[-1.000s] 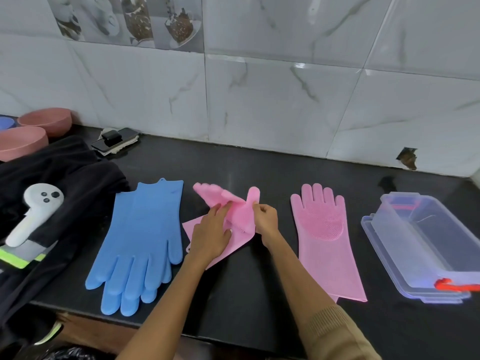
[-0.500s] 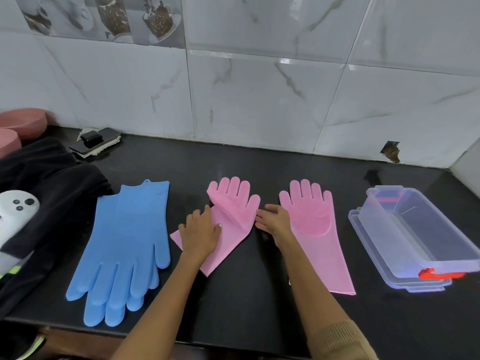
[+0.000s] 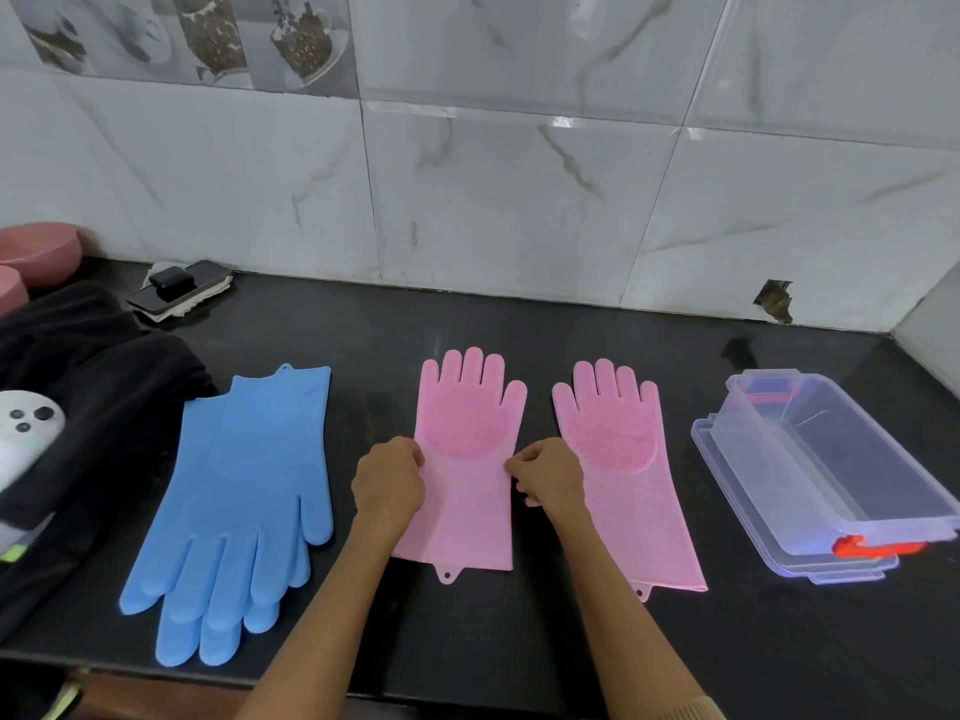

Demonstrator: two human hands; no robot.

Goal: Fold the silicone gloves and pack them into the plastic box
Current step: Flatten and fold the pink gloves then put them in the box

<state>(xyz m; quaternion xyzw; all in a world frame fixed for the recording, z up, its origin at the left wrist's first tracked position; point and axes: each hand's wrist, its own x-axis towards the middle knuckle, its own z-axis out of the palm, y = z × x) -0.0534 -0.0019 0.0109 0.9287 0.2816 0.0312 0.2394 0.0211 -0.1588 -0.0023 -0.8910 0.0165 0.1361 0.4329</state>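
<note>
The scene is evenly and softly lit, fairly bright, with no hard shadows. The glossy wall tiles (image 3: 519,210) carry pale glare patches near their upper joints, and the dark surface (image 3: 571,324) shows a dull sheen toward its back edge. Faint shadows sit under the forearms. Wide-angle distortion bends the tile lines and the surface's edges outward. The white controller (image 3: 26,433) at the left edge is slightly blurred.

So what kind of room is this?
Probably a kitchen: a dark stone counter against a marble-look tiled wall, tiles picturing cups, pink bowls, and silicone scrubbing gloves laid out.
</note>
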